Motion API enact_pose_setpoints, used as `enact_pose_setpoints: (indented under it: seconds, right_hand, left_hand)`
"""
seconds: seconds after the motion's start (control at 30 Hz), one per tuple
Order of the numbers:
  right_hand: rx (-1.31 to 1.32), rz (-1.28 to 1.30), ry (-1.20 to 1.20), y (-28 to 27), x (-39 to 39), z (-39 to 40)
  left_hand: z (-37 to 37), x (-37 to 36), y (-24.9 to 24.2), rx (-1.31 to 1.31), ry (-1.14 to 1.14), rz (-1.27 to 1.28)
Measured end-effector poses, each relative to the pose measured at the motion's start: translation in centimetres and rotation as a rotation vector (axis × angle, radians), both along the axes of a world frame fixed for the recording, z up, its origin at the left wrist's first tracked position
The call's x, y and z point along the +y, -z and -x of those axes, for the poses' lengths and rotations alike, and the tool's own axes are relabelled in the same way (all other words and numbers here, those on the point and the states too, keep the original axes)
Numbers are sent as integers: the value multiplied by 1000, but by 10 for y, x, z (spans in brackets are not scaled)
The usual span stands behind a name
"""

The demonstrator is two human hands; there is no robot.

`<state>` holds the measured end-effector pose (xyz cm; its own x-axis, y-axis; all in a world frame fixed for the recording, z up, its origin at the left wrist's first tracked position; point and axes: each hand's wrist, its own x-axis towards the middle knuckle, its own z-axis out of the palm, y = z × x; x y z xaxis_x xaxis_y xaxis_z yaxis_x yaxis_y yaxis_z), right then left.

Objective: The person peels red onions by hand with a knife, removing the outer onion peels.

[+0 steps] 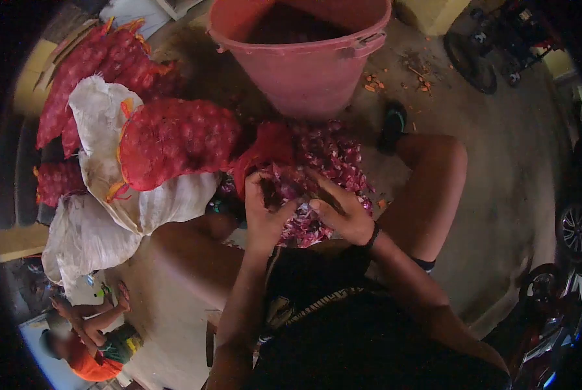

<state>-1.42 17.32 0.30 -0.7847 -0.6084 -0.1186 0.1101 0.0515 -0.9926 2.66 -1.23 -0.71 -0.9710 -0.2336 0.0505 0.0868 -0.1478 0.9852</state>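
Note:
Both my hands meet in front of my lap, over a heap of red onion skins [333, 156]. My left hand [265, 211] curls its fingers and thumb around a red onion [290, 189]. From the other side, my right hand [346, 216] grips at the same onion with thumb and bent fingers; the contact is blurred and partly hidden. Just beyond my left hand lies the slack red mouth of a mesh sack [180, 143], its body full of red onions.
A large pink tub [301, 71] stands ahead. Several full onion sacks [102, 65] and white woven sacks [102, 120] lie to the left. Orange scraps [373, 82] dot the floor. A seated person [96, 344] is at lower left; parked motorbikes [551, 318] stand at right.

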Motion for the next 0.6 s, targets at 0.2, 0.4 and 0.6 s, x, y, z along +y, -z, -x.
enact_pose_setpoints:
  seconds: [0.2, 0.4, 0.6]
  right_hand:
    - [62, 16, -13, 2, -3, 4]
    - [220, 44, 74, 11, -7, 1]
    - [62, 11, 116, 15, -2, -3]
  left_hand:
    - [2, 4, -3, 42, -4, 17]
    - [0, 4, -2, 20, 3, -35]
    - [1, 7, 9, -75, -16, -300]
